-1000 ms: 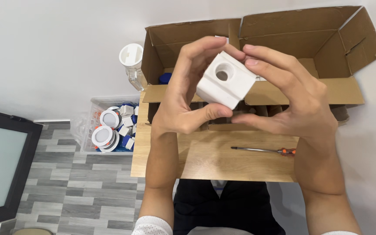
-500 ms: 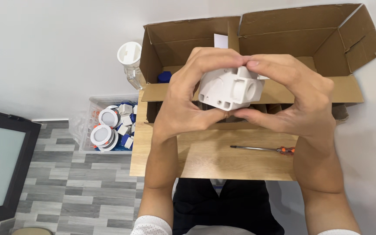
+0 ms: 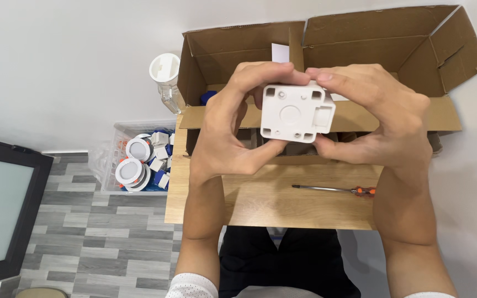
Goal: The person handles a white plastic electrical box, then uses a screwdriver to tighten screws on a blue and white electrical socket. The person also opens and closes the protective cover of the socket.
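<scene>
Left hand [image 3: 233, 129] and right hand [image 3: 382, 118]: bare, without rings, watch or gloves. Forearms uncovered to the lower frame edge, where short white sleeves with a fine dotted pattern begin. Dark, near-black trousers cover the lap between them.

I hold the plastic block [image 3: 296, 112] between my left hand [image 3: 233, 129] and my right hand [image 3: 382, 118], above the near edge of the cardboard box [image 3: 360, 44]. The box sits on the table [image 3: 260, 204]. The screwdriver [image 3: 335, 190] lies on the table, nearer me than the box. The bin [image 3: 111, 143] stands left of the box, below the table.
</scene>
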